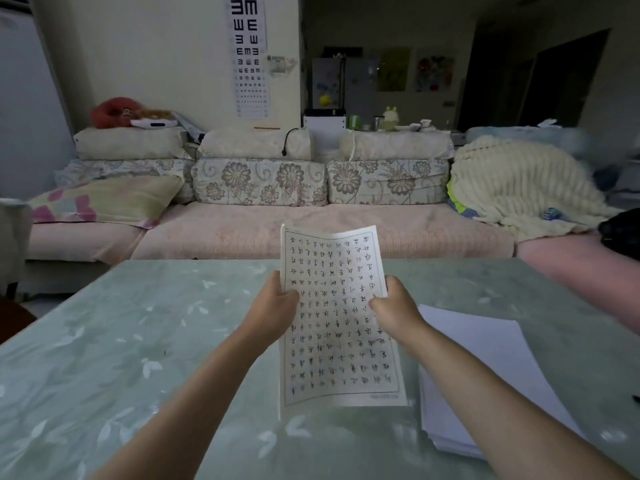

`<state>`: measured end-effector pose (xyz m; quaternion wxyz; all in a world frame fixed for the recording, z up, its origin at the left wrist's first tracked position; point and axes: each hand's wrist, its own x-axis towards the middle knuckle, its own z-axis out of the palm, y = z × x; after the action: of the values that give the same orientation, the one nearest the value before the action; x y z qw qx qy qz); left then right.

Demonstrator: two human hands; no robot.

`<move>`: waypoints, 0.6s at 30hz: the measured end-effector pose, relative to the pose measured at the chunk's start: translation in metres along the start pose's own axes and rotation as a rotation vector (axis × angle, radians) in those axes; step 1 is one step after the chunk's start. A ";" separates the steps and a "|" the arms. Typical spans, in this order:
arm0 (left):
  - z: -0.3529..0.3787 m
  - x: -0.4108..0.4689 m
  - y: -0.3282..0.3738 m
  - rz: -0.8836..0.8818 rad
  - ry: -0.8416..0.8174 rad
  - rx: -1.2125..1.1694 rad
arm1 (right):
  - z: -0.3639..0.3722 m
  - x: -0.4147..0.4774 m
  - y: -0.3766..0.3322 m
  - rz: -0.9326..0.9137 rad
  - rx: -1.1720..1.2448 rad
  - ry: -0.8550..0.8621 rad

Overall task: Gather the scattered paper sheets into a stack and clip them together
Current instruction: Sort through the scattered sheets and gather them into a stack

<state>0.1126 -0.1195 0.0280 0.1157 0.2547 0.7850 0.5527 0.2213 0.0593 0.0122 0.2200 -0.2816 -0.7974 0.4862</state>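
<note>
- Living room: green patterned desk near, floral sofa far.
- Held: written sheet, upright over desk centre; left hand and right hand each grip a side edge.
- Lying: white stack on desk, just right of the hands.
- Progress, judged: gathering partly done; held sheet not yet stacked, clipping still to do.

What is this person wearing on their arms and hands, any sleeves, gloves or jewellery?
Nothing that shows. The left hand and right hand are bare, with no gloves or rings in view. The left forearm and right forearm are uncovered to the picture's edge: no sleeves, watch or bracelet.
</note>
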 end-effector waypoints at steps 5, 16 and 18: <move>0.071 0.004 0.017 -0.050 -0.052 -0.034 | -0.071 -0.002 0.045 0.175 -0.007 0.112; 0.239 0.016 0.022 -0.098 -0.275 0.267 | -0.182 -0.017 0.165 0.289 -0.283 0.280; 0.252 0.016 0.012 -0.128 -0.314 0.416 | -0.184 -0.015 0.183 0.304 -0.411 0.251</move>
<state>0.2196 0.0959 -0.0503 0.2160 0.3054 0.8687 0.3248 0.3902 0.2369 -0.0749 0.1798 -0.4947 -0.7944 0.3031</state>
